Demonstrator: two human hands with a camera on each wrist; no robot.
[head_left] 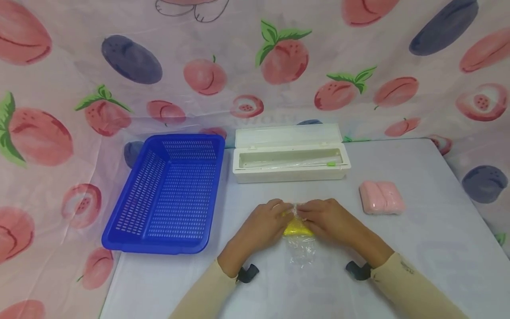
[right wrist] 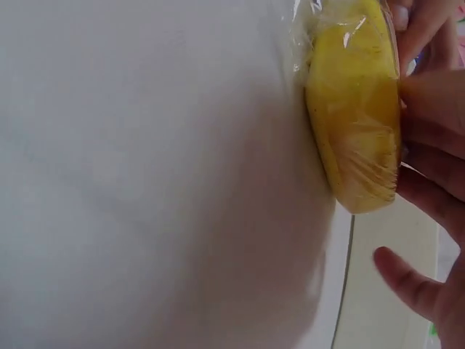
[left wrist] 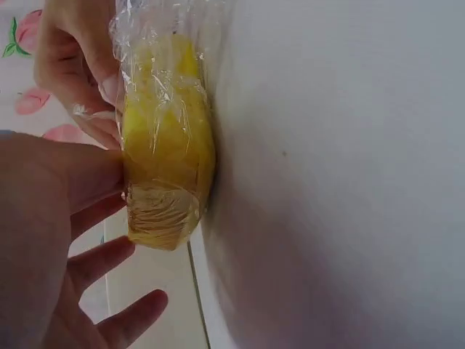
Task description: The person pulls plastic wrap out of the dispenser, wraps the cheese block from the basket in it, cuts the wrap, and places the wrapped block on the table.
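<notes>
A yellow block-like bundle (head_left: 296, 227) lies at the middle of the table, wrapped in clear plastic wrap (head_left: 301, 250) whose loose end spreads toward the near side. My left hand (head_left: 268, 223) is at the bundle's left, pinching the wrap at its upper face; its other fingers are spread in the left wrist view. From the right, my right hand (head_left: 331, 220) pinches the wrap too, close to the left fingertips. Creased film covers the end of the bundle (right wrist: 356, 123) in the right wrist view. What lies inside is blurred by the film.
Behind the hands stands a white plastic-wrap dispenser (head_left: 292, 176), lid raised, with a green slider on it. A deep blue plastic basket (head_left: 159, 247) is at the left. To the right lies a pink block (head_left: 381, 198) in shiny clear film. A fruit-print cloth hangs behind the table.
</notes>
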